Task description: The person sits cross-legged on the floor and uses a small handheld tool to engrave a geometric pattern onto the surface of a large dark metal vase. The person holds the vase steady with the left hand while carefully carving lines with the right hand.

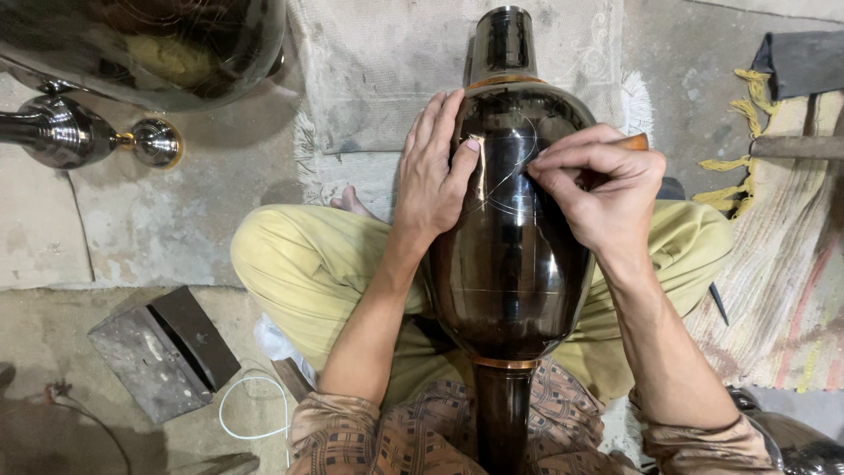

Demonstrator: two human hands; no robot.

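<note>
Nearest you, the vase [510,264] lies across your lap at frame centre. Your right hand [607,189] pinches a wooden-handled tool [635,142] on its shoulder; your left hand [432,171] rests flat, steadying. On that curved, glossy metal the point could skid and scratch astray.

There is one view only, from a camera on the person's head, looking almost straight down and close over the lap. It faces forward along the dark vase [510,237] lying across the crossed legs, its neck toward the top edge. Both hands, left hand [431,171] and right hand [602,189], sit near the centre; floor and rugs fill the edges
</note>
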